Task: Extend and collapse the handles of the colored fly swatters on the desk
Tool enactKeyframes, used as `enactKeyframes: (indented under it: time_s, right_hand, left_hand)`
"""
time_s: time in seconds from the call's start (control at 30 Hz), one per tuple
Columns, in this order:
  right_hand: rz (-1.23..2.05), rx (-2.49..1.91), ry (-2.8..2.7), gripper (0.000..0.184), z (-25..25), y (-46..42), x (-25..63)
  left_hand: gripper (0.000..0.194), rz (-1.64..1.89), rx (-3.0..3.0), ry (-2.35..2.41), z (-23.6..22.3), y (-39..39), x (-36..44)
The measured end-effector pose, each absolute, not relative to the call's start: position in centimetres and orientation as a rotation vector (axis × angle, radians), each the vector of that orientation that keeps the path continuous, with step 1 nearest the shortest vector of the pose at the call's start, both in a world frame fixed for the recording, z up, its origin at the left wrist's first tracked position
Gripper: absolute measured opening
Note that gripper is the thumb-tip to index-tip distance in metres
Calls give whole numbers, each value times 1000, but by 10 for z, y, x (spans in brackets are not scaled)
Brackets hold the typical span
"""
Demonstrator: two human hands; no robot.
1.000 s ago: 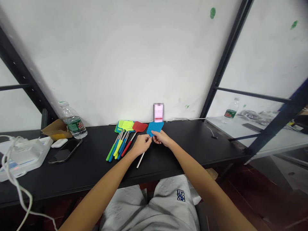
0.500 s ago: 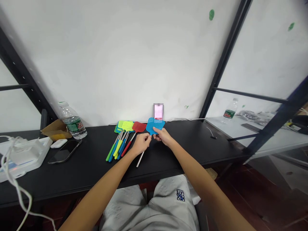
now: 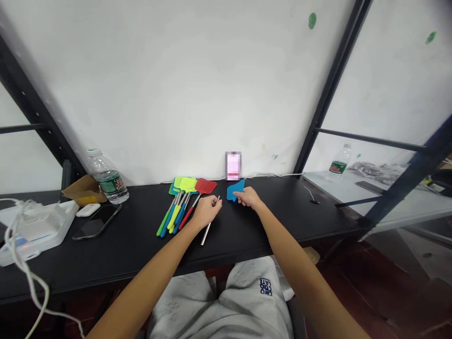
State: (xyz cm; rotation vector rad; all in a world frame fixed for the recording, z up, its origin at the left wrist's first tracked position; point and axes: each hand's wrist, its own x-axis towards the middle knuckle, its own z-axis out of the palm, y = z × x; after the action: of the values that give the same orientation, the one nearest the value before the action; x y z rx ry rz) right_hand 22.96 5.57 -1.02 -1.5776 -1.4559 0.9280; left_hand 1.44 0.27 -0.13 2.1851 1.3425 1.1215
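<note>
My left hand (image 3: 205, 211) is closed round a thin silver metal rod (image 3: 206, 232) whose tip pokes out past my fingers and whose lower end points toward me. My right hand (image 3: 250, 197) pinches the blue plastic swatter head (image 3: 233, 191), held a short way to the right of the rod's tip and apart from it. Both are over the black table (image 3: 247, 230). Left of my hands lies a fanned pile of fly swatters (image 3: 182, 200) with green, yellow, blue and red heads and handles.
A phone (image 3: 232, 165) stands against the wall behind my hands. At the left are a water bottle (image 3: 106, 177), a dark phone (image 3: 97, 221), a cardboard piece (image 3: 82, 189) and a white box with cables (image 3: 33, 226). A second table (image 3: 370, 188) is at the right.
The blue head has come off the rod: my right hand has pulled it to the right and tilted it, while my left hand keeps the rod.
</note>
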Motion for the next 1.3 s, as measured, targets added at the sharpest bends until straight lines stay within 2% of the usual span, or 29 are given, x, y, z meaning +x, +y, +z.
enactKeyframes:
  time_s: [0.27,0.37,0.43,0.53,0.6,0.7,0.77,0.87,1.1,1.3]
  right_hand:
    - [530,-1956,-1318,19,0,45,243]
    - [387,-2058,-1237,30,4,41,242]
    - [322,-2066,-1226,36,6,38,239]
    - [274,-1845,-1373,23,7,35,229]
    - [404,-1580,-1550,32,5,33,219]
    - [851,-1258,-1708,49,-2,31,201]
    - [1080,-1169,-1736,51,-6,31,192]
    - [1240,-1121,-1741,46,-10,30,185]
    - [1350,-1043,-1662,33,-9,28,183]
    - [1079,-1149,-1501,28,-4,35,192]
  left_hand:
    - [35,1038,2262,1396,-4,4,14]
    - [34,1021,2288,1395,-6,5,14]
    - [33,1018,2288,1391,-7,6,14]
    - [33,1020,2281,1382,-6,5,14]
    - [33,1027,2276,1368,-4,4,15]
    - [33,1039,2265,1346,0,1,15]
    - [32,1041,2269,1336,1,0,16]
    - [30,1021,2294,1307,2,-2,16]
    - [35,1004,2308,1288,1,-3,17]
    - [37,915,2378,1258,1,-5,15]
